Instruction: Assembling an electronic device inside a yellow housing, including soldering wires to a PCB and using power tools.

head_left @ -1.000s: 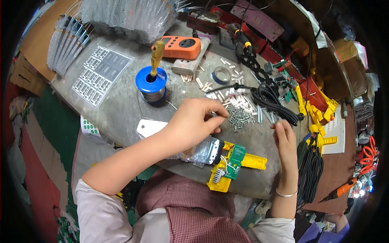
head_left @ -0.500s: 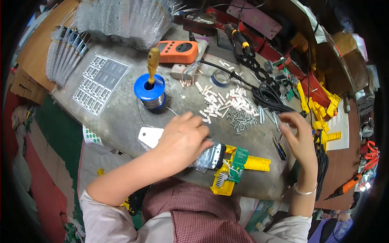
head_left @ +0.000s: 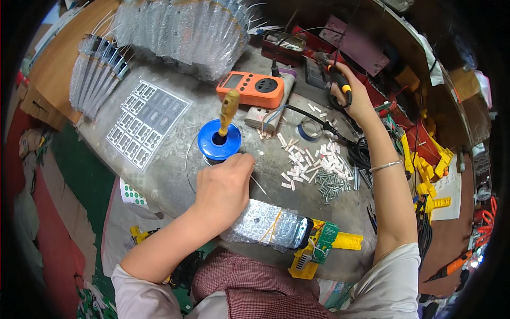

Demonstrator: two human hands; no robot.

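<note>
My left hand (head_left: pixel 226 186) is closed in front of a solder spool (head_left: pixel 219 139) with a blue flange; a screwdriver (head_left: pixel 229 110) with an amber handle stands in its hole. Solder wire (head_left: pixel 258 185) pokes out from beside my curled fingers, which seem to pinch it. My right hand (head_left: pixel 353 93) is wrapped round the black-and-yellow handle of a soldering iron (head_left: pixel 346 88) at the back right. Near me lies a bubble-wrapped flat device (head_left: pixel 265 223), its dark end against a yellow plastic housing (head_left: pixel 348 241) with a green circuit board (head_left: pixel 325 242).
An orange meter (head_left: pixel 249 89) rests by a power strip (head_left: pixel 263 118). White sleeve pieces (head_left: pixel 313 162) and screws (head_left: pixel 333 186) are scattered mid-table beside a tape roll (head_left: pixel 310 128). Bubble-wrapped units (head_left: pixel 180 37) are stacked at the back left, near a label sheet (head_left: pixel 149 125). Yellow housings (head_left: pixel 425 165) lie right.
My right hand has moved up and back and taken hold of the soldering iron. My left hand has left the wrapped device for the solder wire by the spool.
</note>
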